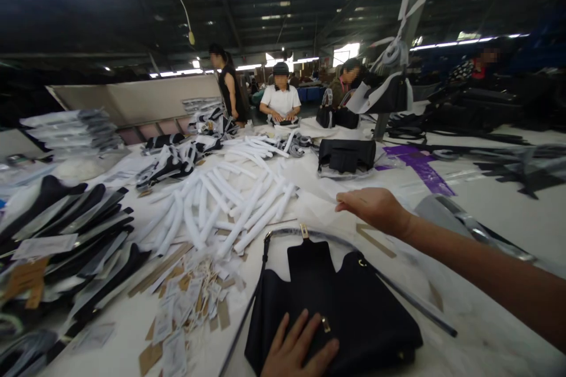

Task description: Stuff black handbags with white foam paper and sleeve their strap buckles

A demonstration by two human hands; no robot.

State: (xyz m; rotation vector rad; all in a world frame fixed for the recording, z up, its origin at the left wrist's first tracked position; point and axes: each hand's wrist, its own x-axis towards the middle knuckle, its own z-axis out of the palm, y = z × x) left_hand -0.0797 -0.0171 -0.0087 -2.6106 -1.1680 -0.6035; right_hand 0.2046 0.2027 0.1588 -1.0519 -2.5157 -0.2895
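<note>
A black handbag (371,306) lies on the white table in front of me, its flap (312,262) turned up and a gold clasp (303,231) at the flap's end. Across the bag's front, my left hand (300,347) rests flat with fingers spread, beside a small gold lock plate (326,324). Beyond the bag to the right, my right hand (375,209) is raised with its fingers pinched on a thin translucent sheet (316,187). The bag's strap (411,300), partly wrapped, runs along its right side.
White foam tubes (239,200) are heaped beyond the bag. Paper tags (190,300) lie to its left, near stacked black pieces (84,241). Another black bag (347,156) stands farther back, by a post (411,29) and purple tape (424,168). A person in white (280,97) sits opposite.
</note>
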